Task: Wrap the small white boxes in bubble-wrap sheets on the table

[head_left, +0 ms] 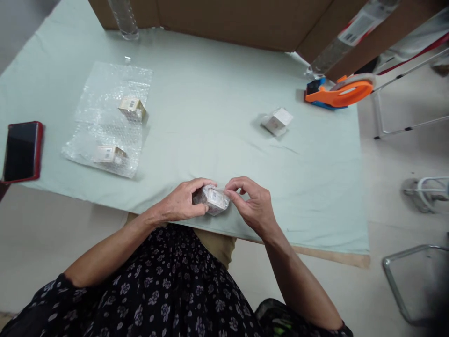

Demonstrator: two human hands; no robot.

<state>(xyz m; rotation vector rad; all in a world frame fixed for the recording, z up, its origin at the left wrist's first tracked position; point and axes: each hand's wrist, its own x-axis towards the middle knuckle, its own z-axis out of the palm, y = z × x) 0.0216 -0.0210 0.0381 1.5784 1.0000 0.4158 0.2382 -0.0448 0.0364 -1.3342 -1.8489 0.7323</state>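
Observation:
My left hand [182, 202] and my right hand [253, 204] hold one small box wrapped in bubble wrap [212, 199] between them, just above the near edge of the table. The left fingers grip its left side. The right thumb and fingers pinch its right end. A second wrapped box [278, 120] lies alone further back on the right.
A pale green cloth [210, 107] covers the table. A bubble wrap sheet [109, 117] at left carries two small unwrapped boxes [132, 107] [109, 154]. A red phone [21, 150] lies at the left edge, an orange tape dispenser [339, 92] at back right, a cardboard box [245, 21] behind.

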